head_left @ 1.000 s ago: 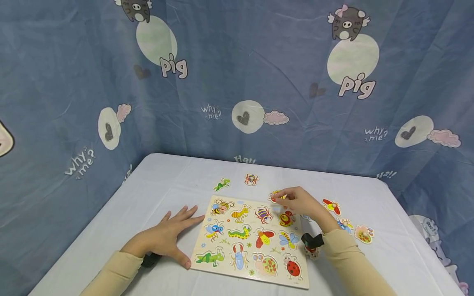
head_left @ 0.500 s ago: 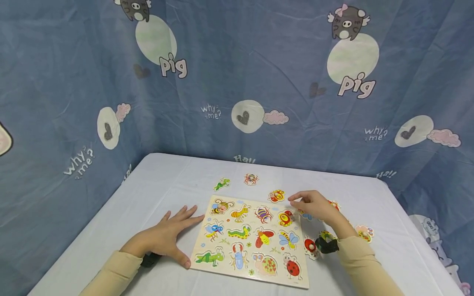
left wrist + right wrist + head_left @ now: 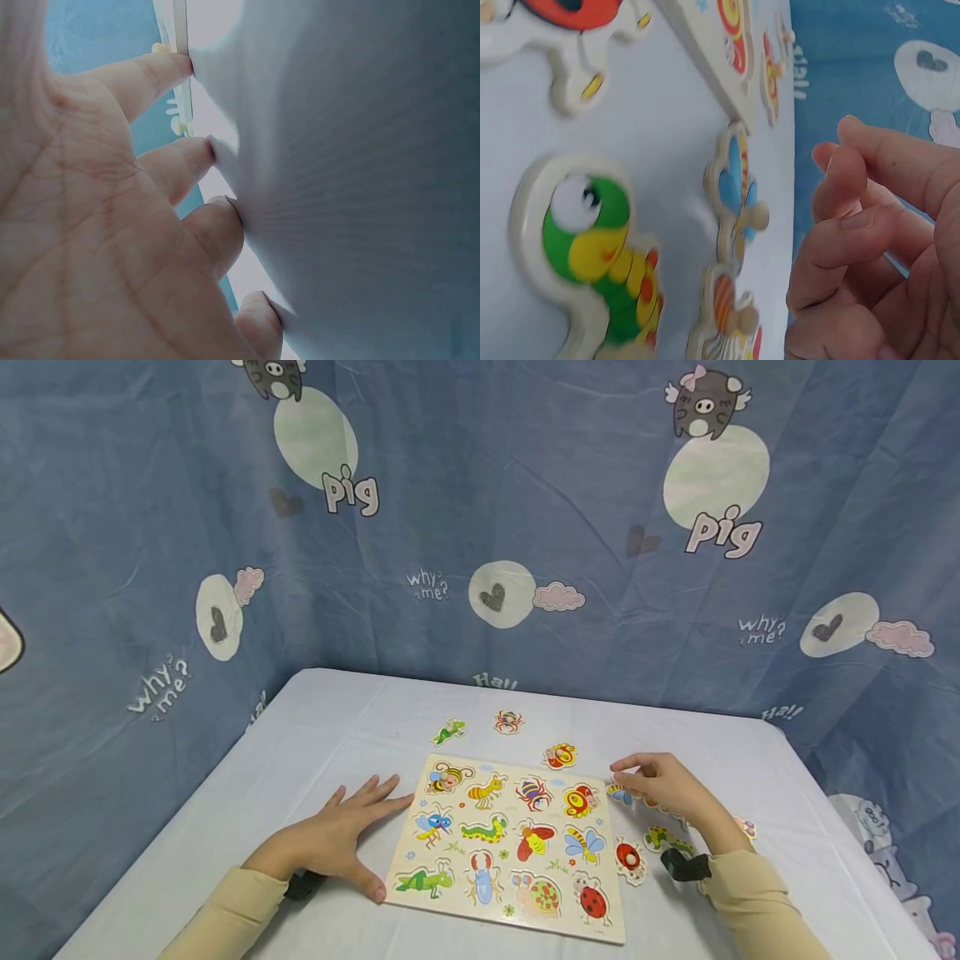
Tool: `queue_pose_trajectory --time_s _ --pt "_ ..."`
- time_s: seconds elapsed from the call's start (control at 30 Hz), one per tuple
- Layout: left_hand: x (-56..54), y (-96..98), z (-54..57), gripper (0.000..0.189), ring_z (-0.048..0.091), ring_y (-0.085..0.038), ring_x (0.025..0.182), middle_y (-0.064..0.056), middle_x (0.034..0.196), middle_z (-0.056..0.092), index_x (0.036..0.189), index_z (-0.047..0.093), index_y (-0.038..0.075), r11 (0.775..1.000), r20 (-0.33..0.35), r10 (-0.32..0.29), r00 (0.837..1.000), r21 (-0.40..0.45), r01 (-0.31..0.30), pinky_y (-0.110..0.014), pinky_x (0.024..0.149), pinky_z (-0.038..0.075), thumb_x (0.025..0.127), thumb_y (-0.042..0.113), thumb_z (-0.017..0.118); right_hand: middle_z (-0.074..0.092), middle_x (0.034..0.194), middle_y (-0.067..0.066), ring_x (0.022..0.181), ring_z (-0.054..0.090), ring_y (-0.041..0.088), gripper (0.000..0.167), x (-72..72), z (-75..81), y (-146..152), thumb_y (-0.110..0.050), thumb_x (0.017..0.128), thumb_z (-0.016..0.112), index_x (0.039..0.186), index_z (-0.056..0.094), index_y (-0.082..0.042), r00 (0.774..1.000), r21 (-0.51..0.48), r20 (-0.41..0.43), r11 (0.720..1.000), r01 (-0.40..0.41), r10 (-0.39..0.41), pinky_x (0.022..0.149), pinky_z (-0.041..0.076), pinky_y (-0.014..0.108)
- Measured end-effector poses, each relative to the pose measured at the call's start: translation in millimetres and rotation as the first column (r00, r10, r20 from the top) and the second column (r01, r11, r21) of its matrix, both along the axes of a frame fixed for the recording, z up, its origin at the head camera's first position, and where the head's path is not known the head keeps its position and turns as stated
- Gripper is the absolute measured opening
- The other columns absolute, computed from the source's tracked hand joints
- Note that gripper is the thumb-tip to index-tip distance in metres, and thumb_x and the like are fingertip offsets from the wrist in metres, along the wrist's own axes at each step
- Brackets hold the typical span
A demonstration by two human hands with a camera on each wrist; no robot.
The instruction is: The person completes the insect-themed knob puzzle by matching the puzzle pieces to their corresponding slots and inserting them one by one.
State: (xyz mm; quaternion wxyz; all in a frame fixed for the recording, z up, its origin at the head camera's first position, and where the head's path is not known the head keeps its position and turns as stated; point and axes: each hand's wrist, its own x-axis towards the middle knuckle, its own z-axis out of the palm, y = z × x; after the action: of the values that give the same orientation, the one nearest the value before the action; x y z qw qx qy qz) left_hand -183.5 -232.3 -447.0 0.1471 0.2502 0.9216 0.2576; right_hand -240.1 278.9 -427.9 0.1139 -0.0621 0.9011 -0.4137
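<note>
Surrounding the puzzle board [image 3: 513,860], white tablecloth [image 3: 382,727]; behind, blue pig-print curtain [image 3: 480,518].

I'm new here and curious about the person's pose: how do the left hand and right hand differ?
The left hand is spread wide; the right hand has bent fingers. The left hand rests on the table at the edge of the board; the right hand is raised near the blue-winged piece. Both show tan sleeves.

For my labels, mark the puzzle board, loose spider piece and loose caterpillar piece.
Puzzle board [image 3: 510,868]: head view, bare surface near middle.
Spider piece [image 3: 508,722]: head view, body's middle.
Caterpillar piece [image 3: 600,255]: right wrist view, yellow of its face.
</note>
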Motion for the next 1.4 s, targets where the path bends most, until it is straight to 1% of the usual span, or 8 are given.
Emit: queue_pose_trajectory --time_s 0.2,0.37,0.53,0.73,0.87,1.1,1.2,1.4 --pt "-0.5 -0.5 -0.8 0.133 0.007 -0.054 0.166 -0.018 0.181 0.017 0.168 0.039 0.023 1.000 0.001 -0.002 1.000 0.000 0.002 -0.086 0.121 -0.001 0.057 0.063 0.101 0.064 0.079 0.005 0.071 0.056 0.018 0.039 2.9 -2.3 11 -0.029 0.104 0.072 0.132 0.073 -0.002 0.999 0.035 0.010 0.999 0.040 -0.041 0.060 0.045 0.029" --pt "-1.1 -0.6 -1.1 0.133 0.007 -0.054 0.166 -0.017 0.181 0.017 0.168 0.039 0.023 1.000 0.002 -0.001 1.000 -0.005 0.001 -0.087 0.121 -0.001 0.057 0.063 0.101 0.066 0.082 0.004 0.075 0.056 0.019 0.041 5.0 -4.9 20 -0.033 0.104 0.073 0.132 0.073 -0.003 0.998 0.048 0.025 0.997 0.064 -0.066 0.065 0.047 0.030" --pt "-1.7 -0.4 -1.9 0.133 0.006 -0.053 0.166 -0.016 0.181 0.016 0.168 0.039 0.023 1.000 0.009 0.003 1.000 -0.001 -0.003 -0.086 0.121 -0.002 0.057 0.062 0.101 0.066 0.084 0.004 0.074 0.055 0.017 0.042 8.9 -6.7 29 -0.031 0.104 0.072 0.132 0.072 0.001 0.998 0.041 0.016 0.998 0.054 -0.054 0.064 0.049 0.029" --pt "-3.0 -1.6 -3.8 0.133 0.005 -0.052 0.166 -0.016 0.181 0.016 0.168 0.040 0.024 1.000 0.010 0.011 1.000 -0.004 -0.011 -0.085 0.122 -0.003 0.056 0.062 0.101 0.062 0.085 0.001 0.076 0.051 0.017 0.043 10.9 -9.7 37 -0.032 0.104 0.072 0.133 0.072 0.000 0.996 0.075 0.017 0.994 0.084 -0.086 0.063 0.046 0.026" --pt "-3.0 -1.7 -3.7 0.134 0.005 -0.051 0.167 -0.015 0.181 0.017 0.168 0.040 0.024 1.000 0.020 0.023 1.000 -0.008 -0.023 -0.084 0.124 -0.003 0.055 0.063 0.102 0.067 0.089 0.004 0.078 0.053 0.017 0.042 12.0 -12.2 43 -0.030 0.104 0.072 0.134 0.072 0.000 0.997 0.081 0.008 0.993 0.080 -0.081 0.064 0.047 0.027" --pt "-0.7 -0.3 -1.3 0.133 0.006 -0.052 0.166 -0.016 0.181 0.018 0.168 0.040 0.024 1.000 0.014 0.014 1.000 -0.003 -0.014 -0.085 0.123 -0.001 0.056 0.061 0.102 0.072 0.093 0.005 0.082 0.057 0.016 0.039 11.6 -17.0 50 -0.026 0.105 0.070 0.132 0.072 0.001 0.997 0.088 0.005 0.993 0.078 -0.078 0.066 0.050 0.026" --pt "-0.1 0.2 -0.8 0.133 0.007 -0.052 0.166 -0.015 0.181 0.018 0.168 0.040 0.024 1.000 0.011 0.014 1.000 -0.006 -0.014 -0.085 0.123 -0.001 0.056 0.061 0.102 0.073 0.092 0.005 0.083 0.058 0.016 0.039 11.7 -16.4 52 -0.026 0.104 0.071 0.132 0.072 0.002 0.997 0.090 -0.001 0.993 0.074 -0.075 0.066 0.051 0.026" --pt "-0.3 0.2 -0.8 0.134 0.007 -0.053 0.166 -0.016 0.181 0.018 0.168 0.040 0.022 1.000 0.003 0.008 1.000 -0.009 -0.008 -0.085 0.123 0.000 0.056 0.063 0.101 0.070 0.088 0.004 0.079 0.056 0.015 0.038 13.3 -12.7 52 -0.024 0.103 0.071 0.130 0.073 0.003 0.997 0.095 -0.007 0.992 0.081 -0.081 0.066 0.050 0.027"
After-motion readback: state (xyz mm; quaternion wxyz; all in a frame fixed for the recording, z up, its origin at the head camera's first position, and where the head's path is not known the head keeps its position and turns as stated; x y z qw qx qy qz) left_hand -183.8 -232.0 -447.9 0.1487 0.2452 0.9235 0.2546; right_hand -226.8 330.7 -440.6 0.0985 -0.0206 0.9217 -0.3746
